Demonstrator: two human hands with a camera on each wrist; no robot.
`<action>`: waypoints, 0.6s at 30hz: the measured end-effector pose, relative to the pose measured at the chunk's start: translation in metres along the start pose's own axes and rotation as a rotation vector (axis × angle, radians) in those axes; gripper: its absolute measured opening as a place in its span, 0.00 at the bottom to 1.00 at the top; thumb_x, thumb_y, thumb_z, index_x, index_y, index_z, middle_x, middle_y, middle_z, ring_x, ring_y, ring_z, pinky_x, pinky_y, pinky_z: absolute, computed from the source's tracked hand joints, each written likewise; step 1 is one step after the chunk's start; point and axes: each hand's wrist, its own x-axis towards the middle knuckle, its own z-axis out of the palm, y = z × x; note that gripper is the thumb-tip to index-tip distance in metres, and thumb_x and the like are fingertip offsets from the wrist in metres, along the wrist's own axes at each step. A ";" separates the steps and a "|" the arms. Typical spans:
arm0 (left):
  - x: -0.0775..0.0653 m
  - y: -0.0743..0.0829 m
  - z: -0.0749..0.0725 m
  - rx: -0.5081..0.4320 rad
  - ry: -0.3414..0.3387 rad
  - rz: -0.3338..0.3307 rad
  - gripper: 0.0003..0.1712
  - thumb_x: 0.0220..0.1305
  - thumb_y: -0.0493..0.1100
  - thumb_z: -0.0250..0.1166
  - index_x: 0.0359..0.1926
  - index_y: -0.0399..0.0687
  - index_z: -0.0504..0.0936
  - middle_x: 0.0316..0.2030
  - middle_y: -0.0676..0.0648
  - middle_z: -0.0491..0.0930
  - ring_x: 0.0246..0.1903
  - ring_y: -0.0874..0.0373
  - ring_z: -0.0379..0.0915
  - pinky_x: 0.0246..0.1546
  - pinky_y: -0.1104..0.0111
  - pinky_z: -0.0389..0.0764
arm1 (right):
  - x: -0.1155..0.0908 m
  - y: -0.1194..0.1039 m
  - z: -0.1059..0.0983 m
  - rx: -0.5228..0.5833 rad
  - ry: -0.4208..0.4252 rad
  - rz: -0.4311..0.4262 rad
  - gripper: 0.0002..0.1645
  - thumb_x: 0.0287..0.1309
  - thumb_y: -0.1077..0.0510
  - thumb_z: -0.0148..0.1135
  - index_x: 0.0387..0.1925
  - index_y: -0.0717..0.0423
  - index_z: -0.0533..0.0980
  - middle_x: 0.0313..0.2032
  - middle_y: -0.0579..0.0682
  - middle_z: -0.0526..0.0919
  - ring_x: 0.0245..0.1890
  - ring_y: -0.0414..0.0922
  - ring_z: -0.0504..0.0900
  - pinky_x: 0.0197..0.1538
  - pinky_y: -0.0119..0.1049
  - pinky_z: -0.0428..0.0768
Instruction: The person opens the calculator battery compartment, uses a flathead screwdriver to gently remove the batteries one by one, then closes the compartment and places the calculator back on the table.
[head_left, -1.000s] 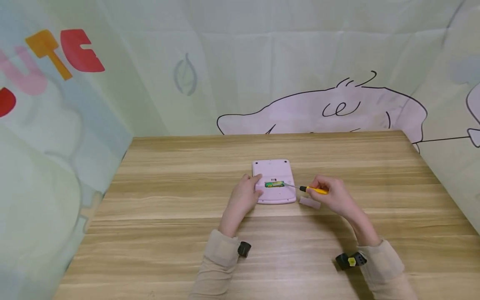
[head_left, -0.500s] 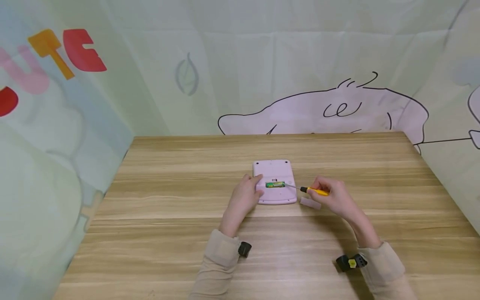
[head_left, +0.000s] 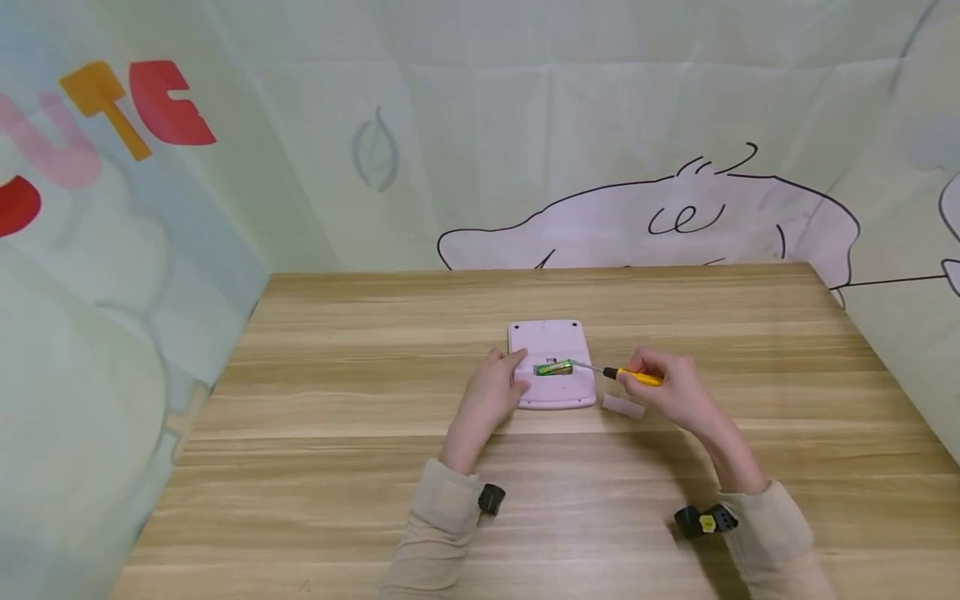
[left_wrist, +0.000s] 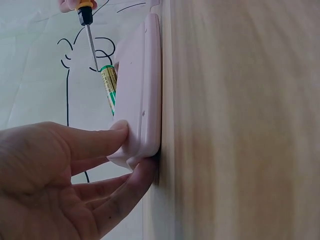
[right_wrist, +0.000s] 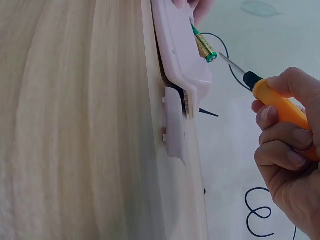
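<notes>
A pale pink calculator (head_left: 555, 394) lies face down on the table, its battery slot uncovered. One green and gold battery (head_left: 553, 367) sits tilted there, its right end raised out of the slot. My left hand (head_left: 489, 393) grips the calculator's left edge; the left wrist view shows the thumb (left_wrist: 119, 131) on top and fingers at the underside. In my right hand (head_left: 675, 393) is a screwdriver (right_wrist: 281, 103) with a yellow and black handle, fingers curled round it. Its metal tip is close to the raised battery end; in the right wrist view a small gap shows between them.
A small pink battery cover (head_left: 623, 406) lies on the table by the calculator's lower right corner, below the screwdriver. The wood-grain table (head_left: 360, 500) meets a printed cloth backdrop (head_left: 480, 142) at its far edge.
The battery's right end has risen from the slot, so it now lies at a slant. The screwdriver tip has moved up slightly with it. My left hand keeps its hold.
</notes>
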 end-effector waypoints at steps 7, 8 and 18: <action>-0.001 0.001 0.000 -0.016 0.003 0.004 0.29 0.63 0.42 0.64 0.65 0.46 0.72 0.48 0.39 0.75 0.38 0.53 0.71 0.44 0.60 0.78 | -0.003 0.003 -0.003 -0.003 0.005 0.050 0.06 0.58 0.61 0.65 0.26 0.53 0.77 0.26 0.49 0.80 0.24 0.40 0.71 0.26 0.28 0.71; -0.001 0.001 0.000 -0.018 0.005 0.004 0.29 0.63 0.42 0.64 0.65 0.45 0.72 0.48 0.39 0.75 0.38 0.53 0.71 0.44 0.60 0.78 | -0.003 0.004 -0.004 -0.003 0.008 0.055 0.06 0.58 0.61 0.65 0.27 0.53 0.77 0.26 0.49 0.80 0.24 0.40 0.72 0.27 0.28 0.71; -0.001 0.002 -0.001 -0.020 -0.001 -0.002 0.29 0.63 0.41 0.64 0.65 0.46 0.72 0.47 0.39 0.75 0.36 0.54 0.69 0.42 0.61 0.78 | -0.008 0.012 -0.008 0.001 0.051 0.073 0.07 0.61 0.58 0.63 0.29 0.55 0.76 0.24 0.47 0.77 0.23 0.35 0.69 0.25 0.28 0.69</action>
